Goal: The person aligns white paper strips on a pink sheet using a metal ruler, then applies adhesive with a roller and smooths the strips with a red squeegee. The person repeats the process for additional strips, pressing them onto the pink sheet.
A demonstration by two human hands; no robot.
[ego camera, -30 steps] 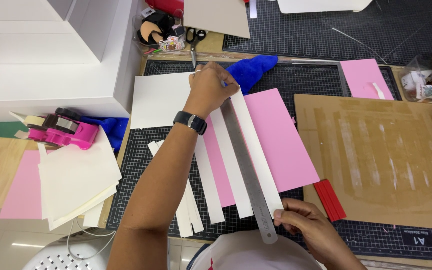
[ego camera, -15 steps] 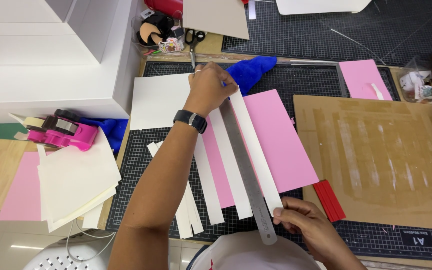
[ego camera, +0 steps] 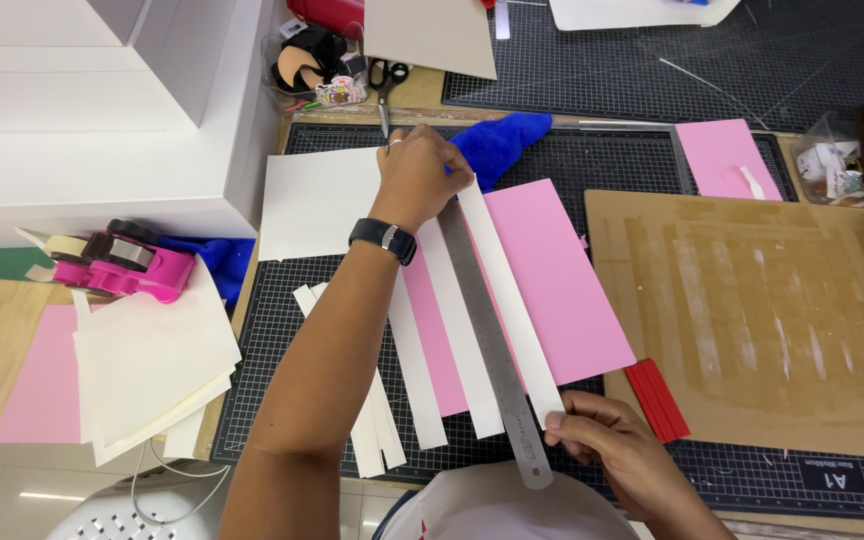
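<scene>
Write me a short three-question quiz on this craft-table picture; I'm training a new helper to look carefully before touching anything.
1. True or false: the left hand presses on the far end of the metal ruler.
2. What does the right hand pinch? A) the near end of a white paper strip B) the scissors C) the pink tape dispenser
3. Fill in: the ruler and strips lie across a ____ sheet of paper on the black cutting mat.

Key
1. True.
2. A; the scissors lie far up the table and the dispenser sits off to the left, both untouched.
3. Pink.
</scene>
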